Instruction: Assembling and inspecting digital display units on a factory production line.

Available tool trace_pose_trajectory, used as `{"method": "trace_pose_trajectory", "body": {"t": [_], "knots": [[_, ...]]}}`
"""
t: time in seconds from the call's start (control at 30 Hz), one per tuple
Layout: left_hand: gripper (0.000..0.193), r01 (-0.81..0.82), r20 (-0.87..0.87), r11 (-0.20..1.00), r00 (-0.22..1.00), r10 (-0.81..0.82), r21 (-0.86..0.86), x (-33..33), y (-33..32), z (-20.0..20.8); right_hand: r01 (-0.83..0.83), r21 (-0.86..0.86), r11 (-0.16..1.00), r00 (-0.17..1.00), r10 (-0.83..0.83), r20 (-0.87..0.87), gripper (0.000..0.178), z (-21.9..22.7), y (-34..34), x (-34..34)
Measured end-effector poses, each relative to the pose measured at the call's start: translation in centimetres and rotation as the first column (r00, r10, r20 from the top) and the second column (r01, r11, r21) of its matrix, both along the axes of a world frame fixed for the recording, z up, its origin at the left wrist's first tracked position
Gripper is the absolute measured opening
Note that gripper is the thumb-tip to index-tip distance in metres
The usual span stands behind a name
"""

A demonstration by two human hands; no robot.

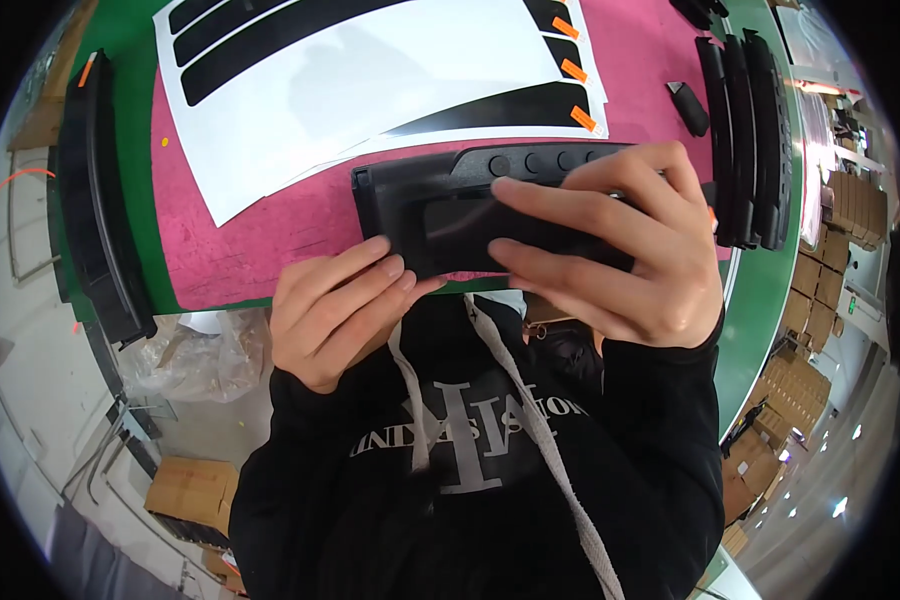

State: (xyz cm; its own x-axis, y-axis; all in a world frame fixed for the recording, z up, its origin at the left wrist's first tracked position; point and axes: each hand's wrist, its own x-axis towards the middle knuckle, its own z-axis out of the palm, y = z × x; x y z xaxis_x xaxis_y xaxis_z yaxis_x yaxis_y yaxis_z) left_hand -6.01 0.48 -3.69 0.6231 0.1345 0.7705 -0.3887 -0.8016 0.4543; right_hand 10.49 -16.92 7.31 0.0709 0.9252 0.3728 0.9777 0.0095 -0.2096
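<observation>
A black panel (400,205), matte, with a smooth dark rectangular window (457,224) and round buttons (500,166) along its upper edge, is held at frame centre. Its lower-left corner is pinched by the nearly closed left hand (332,312); its right half is covered by the right hand (635,245), fingers spread, grip not discernible.
</observation>
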Motion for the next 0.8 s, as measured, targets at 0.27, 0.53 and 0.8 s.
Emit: {"method": "trace_pose_trajectory", "body": {"t": [0.27,0.53,0.8], "knots": [[0.033,0.075,0.033,0.996,0.997,-0.076,0.038,0.3,0.7,-0.7,-0.043,0.044,0.998,0.999,0.045,-0.030,0.028,-1.7,0.7,0.5],[0.034,0.090,0.063,0.995,0.994,-0.093,0.041,0.3,0.8,-0.9,-0.049,0.074,0.996,0.998,0.053,-0.045,0.029,-2.2,0.8,0.6],[0.034,0.051,0.032,0.998,0.998,-0.052,0.029,0.2,0.4,-0.6,-0.064,0.083,0.994,0.997,0.068,-0.040,0.029,-2.4,0.8,0.7]]}}
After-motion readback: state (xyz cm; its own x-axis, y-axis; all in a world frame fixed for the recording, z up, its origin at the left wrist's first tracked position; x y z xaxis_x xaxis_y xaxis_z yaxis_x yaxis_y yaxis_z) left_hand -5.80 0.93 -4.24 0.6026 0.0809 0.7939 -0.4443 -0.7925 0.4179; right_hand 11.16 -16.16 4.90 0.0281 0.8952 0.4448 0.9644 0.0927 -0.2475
